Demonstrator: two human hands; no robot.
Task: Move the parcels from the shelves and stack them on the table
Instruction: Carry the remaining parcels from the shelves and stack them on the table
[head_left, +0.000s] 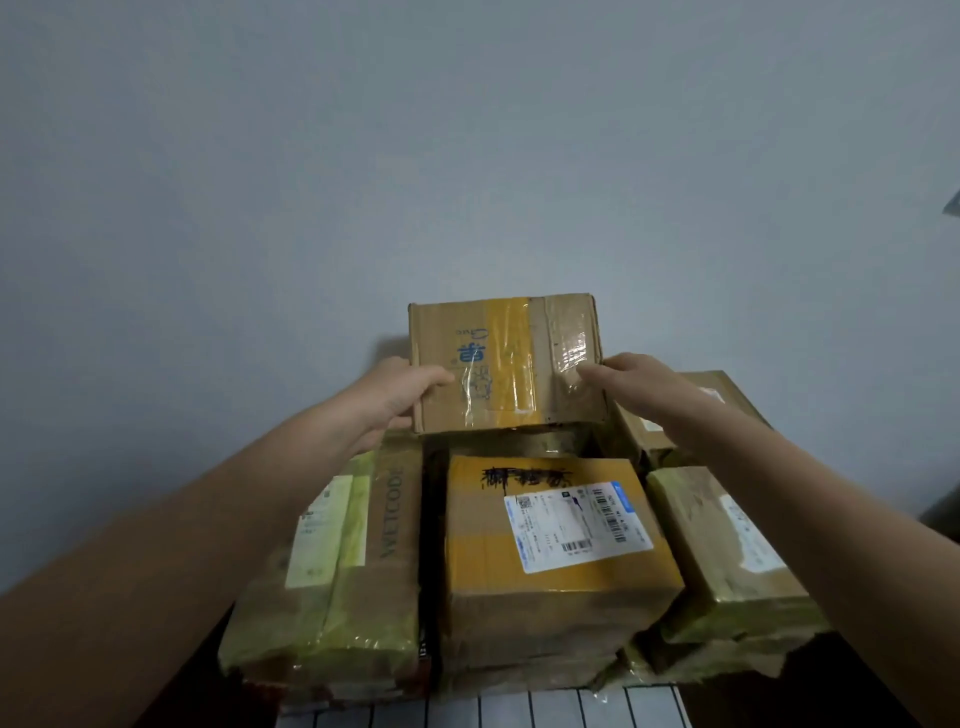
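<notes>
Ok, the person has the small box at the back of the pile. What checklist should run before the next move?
1. Left grip holds the small taped box at its left edge, thumb on top: ok.
2. Right grip holds its right edge: ok.
3. Box not tipped sideways: ok.
4. Box resting on the pile beneath: cannot tell, its underside is hidden.
5. Front row of WETCODE parcel, labelled parcel and green-taped parcel sits side by side, none toppled: ok.
6. Room between box and wall: cannot tell.
</notes>
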